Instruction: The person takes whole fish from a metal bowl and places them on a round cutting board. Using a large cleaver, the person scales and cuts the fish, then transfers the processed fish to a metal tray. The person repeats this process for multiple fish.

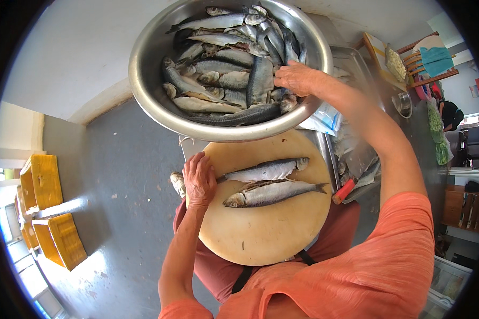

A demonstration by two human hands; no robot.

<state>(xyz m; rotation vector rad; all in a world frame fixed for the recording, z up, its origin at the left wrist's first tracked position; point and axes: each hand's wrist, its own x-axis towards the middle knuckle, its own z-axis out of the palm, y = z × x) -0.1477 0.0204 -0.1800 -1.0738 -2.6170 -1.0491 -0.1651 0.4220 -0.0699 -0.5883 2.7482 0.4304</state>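
Observation:
A round, pale cutting board [263, 235] lies across my lap. Two silvery herring-like fish are on it: the upper fish [263, 170] has its head to the right, the lower fish [279, 193] its head to the left. Both show slit bellies. My left hand [199, 179] rests on the board's left edge by the upper fish's tail, holding nothing that I can see. Beyond the board, a large steel basin [153, 105] is piled with similar fish. Inside its right side, my right hand [295, 78] touches a dark-backed fish [260, 81]; its fingertips are partly hidden.
To the right, a metal tray [377, 181] holds fish and a cleaver with a red handle [345, 191]. A plastic bag [327, 119] sits beside the basin. Yellow crates [60, 241] stand on the grey floor at left. A person [450, 115] is in the far right background.

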